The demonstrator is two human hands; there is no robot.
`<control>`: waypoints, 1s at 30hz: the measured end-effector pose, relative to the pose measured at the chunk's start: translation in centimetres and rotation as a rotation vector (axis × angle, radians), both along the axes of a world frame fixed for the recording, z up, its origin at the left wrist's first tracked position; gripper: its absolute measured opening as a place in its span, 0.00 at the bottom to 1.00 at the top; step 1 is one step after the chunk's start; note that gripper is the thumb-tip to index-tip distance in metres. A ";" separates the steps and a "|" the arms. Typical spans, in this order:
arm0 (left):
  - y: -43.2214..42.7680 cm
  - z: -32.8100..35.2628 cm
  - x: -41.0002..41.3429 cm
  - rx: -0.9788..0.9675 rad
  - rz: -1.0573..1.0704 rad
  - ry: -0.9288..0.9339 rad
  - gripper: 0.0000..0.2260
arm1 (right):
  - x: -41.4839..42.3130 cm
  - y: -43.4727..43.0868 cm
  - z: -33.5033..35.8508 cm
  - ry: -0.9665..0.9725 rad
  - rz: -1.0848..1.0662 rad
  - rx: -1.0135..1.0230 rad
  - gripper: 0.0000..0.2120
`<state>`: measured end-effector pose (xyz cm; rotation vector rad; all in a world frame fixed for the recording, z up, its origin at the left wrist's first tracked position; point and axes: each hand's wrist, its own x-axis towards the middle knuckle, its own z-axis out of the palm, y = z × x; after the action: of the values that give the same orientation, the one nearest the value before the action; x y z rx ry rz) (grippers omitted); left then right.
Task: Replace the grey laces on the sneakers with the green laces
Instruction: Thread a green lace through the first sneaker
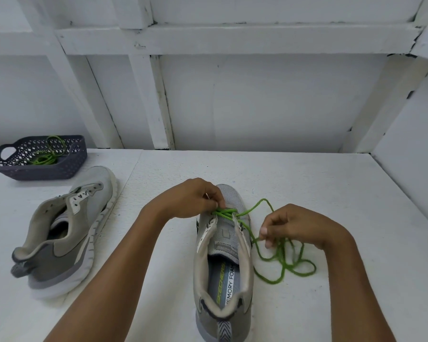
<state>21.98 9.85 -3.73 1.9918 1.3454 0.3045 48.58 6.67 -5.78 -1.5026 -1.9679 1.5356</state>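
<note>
the left hand [190, 198] is curled over the front of the grey sneaker [223, 243], with its fingertips [216, 202] pinching the green lace [282, 255] right where the lace crosses the forward eyelets. the sneaker's toe pokes out just beyond this hand's knuckles, and the open heel and printed insole lie back toward the wrist and forearm. the sneaker stands upright on its sole on the white table [307, 174], between the two forearms.

the right hand [297, 225] hovers just beside the sneaker's outer side, fingers bent, pinching a strand of the same green lace between thumb and fingertips. from this pinch one strand runs across to the eyelets under the left hand, and another arcs up and away past the right hand's knuckles before coming back to the shoe. the rest of the lace lies in loose loops on the table directly beneath and just behind the right hand, touching the tabletop.

well off to the outside of the left forearm, the second sneaker [59, 243] leans on its side, sole toward the left arm, toe pointing away. farther out beyond the left hand, past that sneaker's toe, a dark perforated basket [67, 169] sits on the table near the white wall [257, 107], and another green lace [46, 156] lies coiled inside it.
</note>
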 end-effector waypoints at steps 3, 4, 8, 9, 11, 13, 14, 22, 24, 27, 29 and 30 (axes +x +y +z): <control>0.2 0.1 0.4 0.014 -0.002 0.020 0.11 | 0.5 -0.1 0.5 -0.010 -0.068 -0.063 0.07; 0.2 0.1 0.5 0.020 -0.001 0.030 0.10 | 0.5 -0.1 0.4 -0.025 -0.110 -0.030 0.06; 0.4 0.1 0.7 0.034 -0.002 0.056 0.08 | -0.1 0.5 -0.3 -0.191 -0.302 0.247 0.02; 0.4 0.1 0.7 0.034 -0.002 0.057 0.08 | -0.1 0.6 -0.3 -0.250 -0.322 0.281 0.02; 0.3 0.1 0.6 0.028 0.001 0.052 0.08 | 0.1 0.7 -0.6 -0.347 -0.302 0.262 0.06; 0.3 0.1 0.5 0.026 0.005 0.050 0.08 | 0.3 0.7 -0.8 -0.396 -0.232 0.197 0.10; 0.3 0.1 0.5 0.027 0.009 0.049 0.07 | 0.2 0.6 -0.8 -0.425 -0.197 0.180 0.11; 0.1 0.3 0.7 0.052 0.010 0.065 0.07 | 0.0 0.7 -1.7 -0.514 -0.227 0.221 0.12; 0.0 0.3 0.7 0.055 0.012 0.060 0.07 | -0.1 0.8 -1.6 -0.555 -0.220 0.264 0.10; 0.0 0.5 0.8 0.069 0.008 0.062 0.07 | -0.2 0.9 -1.9 -0.576 -0.199 0.335 0.11; -0.1 0.6 0.8 0.079 0.014 0.052 0.08 | -0.3 0.8 -2.2 -0.514 -0.226 0.371 0.10; -0.1 0.6 0.8 0.088 0.020 0.043 0.08 | -0.4 0.8 -2.2 -0.450 -0.266 0.379 0.10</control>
<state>22.75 9.77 -3.15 2.0688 1.4020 0.3367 48.22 7.44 -7.94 -1.9487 -2.0180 0.7097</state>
